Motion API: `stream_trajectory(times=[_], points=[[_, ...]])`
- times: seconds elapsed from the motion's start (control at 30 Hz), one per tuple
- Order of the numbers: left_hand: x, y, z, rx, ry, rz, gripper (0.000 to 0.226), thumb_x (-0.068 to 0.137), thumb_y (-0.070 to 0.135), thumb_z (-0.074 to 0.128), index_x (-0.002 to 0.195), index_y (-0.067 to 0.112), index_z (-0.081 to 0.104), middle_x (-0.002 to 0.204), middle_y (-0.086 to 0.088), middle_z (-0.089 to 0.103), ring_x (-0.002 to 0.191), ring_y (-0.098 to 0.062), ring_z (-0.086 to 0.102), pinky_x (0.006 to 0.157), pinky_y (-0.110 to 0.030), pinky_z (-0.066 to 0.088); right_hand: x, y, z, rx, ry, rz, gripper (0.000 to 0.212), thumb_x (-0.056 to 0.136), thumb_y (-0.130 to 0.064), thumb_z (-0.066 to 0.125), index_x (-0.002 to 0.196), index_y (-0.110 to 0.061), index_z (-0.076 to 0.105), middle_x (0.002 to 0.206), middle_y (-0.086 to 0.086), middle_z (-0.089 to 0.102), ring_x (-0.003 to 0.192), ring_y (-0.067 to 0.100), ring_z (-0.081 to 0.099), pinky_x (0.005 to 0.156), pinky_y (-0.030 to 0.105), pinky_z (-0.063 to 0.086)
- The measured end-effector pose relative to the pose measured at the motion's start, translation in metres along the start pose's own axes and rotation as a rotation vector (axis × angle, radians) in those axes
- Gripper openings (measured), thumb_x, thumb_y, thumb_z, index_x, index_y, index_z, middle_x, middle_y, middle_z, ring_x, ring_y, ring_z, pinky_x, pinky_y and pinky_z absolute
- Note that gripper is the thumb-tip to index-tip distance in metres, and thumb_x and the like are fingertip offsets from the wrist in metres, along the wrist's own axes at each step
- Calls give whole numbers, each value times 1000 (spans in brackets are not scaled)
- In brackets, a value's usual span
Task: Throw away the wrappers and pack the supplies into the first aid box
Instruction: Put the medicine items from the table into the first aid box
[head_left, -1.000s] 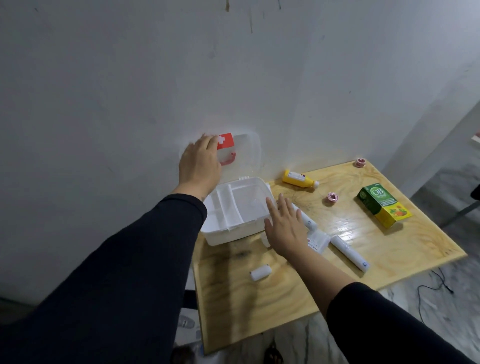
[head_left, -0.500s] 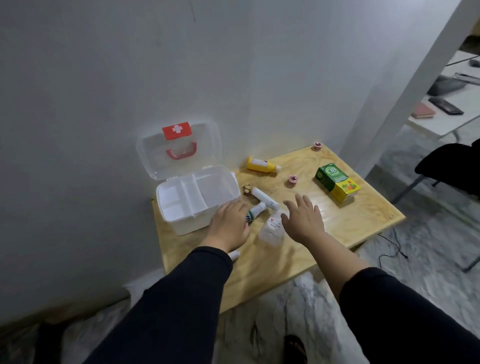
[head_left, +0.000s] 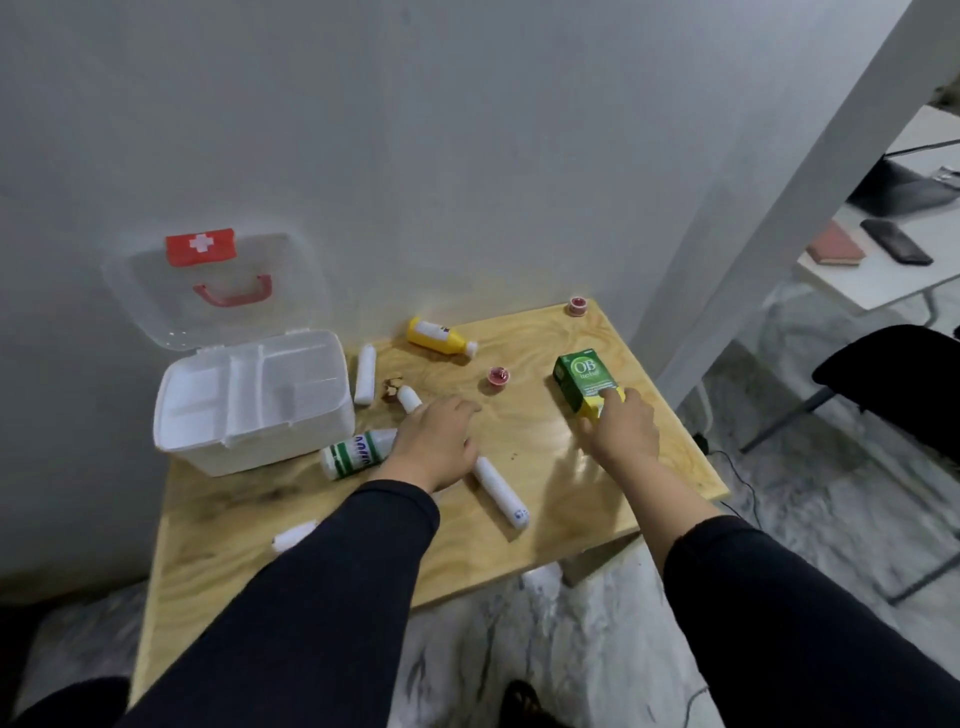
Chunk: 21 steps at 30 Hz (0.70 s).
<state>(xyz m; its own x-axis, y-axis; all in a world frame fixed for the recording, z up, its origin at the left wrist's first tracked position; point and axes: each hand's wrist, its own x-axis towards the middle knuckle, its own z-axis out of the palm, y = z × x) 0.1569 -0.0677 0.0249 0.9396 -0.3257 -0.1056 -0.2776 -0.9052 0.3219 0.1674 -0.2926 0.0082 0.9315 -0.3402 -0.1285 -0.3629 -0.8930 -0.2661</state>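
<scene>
The white first aid box (head_left: 249, 415) stands open at the table's left, its clear lid (head_left: 156, 291) leaning on the wall. My left hand (head_left: 439, 444) lies palm down on the table, fingers loosely apart, between a green-and-white bottle (head_left: 356, 453) and a long white roll (head_left: 501, 491); what is under the palm is hidden. My right hand (head_left: 621, 431) has closed thumb and fingers on the near yellow end of the green box (head_left: 582, 379). A yellow bottle (head_left: 439, 338) lies near the wall.
Two more white rolls (head_left: 365, 374) (head_left: 293, 535) and a short white tube (head_left: 409, 399) lie by the box. Two pink tape rolls (head_left: 498, 375) (head_left: 576, 305) sit on the wooden table (head_left: 649, 467). A black chair (head_left: 893, 374) and a white desk (head_left: 872, 280) stand to the right.
My left hand left the lid and came down onto the table by the bottle. My right hand moved right to the green box. The view swung back and right.
</scene>
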Motion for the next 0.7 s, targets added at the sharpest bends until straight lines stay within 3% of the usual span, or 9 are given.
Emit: stream_trajectory(times=[0.2,0.37,0.47,0.6,0.7], points=[[16,23,14,-17,-15,-52,48,90,21,47,138,19,42,142,0,46,131,-20,40,107,-33,29,24,29,11,273,-19,62,48,85,-28,65,126,-11,46,122,15,53,110,34,52,87,41,46],[20,30,8,-2,4,-95,49,89,20,47,138,20,44,141,2,47,128,-20,42,104,-32,32,29,25,2,473,22,51,67,77,-23,71,135,-9,40,134,14,51,121,31,50,97,40,44],[20,25,-4,-1,31,-142,48,87,21,46,135,19,47,138,0,50,124,-24,47,98,-37,39,35,7,-16,530,43,-55,75,75,-21,74,139,-8,37,139,12,48,128,29,45,106,39,40],[11,9,-28,-14,137,-189,46,87,19,48,132,20,50,135,-1,53,121,-26,50,96,-39,42,38,-33,-42,571,46,-238,66,70,-15,76,129,-7,48,116,7,57,111,24,55,94,35,48],[-2,-9,-46,-10,191,-273,44,89,19,46,133,20,49,141,-1,49,125,-27,47,100,-38,38,34,-71,-54,546,26,-392,66,70,-16,75,129,-8,48,122,11,56,114,26,53,99,38,47]])
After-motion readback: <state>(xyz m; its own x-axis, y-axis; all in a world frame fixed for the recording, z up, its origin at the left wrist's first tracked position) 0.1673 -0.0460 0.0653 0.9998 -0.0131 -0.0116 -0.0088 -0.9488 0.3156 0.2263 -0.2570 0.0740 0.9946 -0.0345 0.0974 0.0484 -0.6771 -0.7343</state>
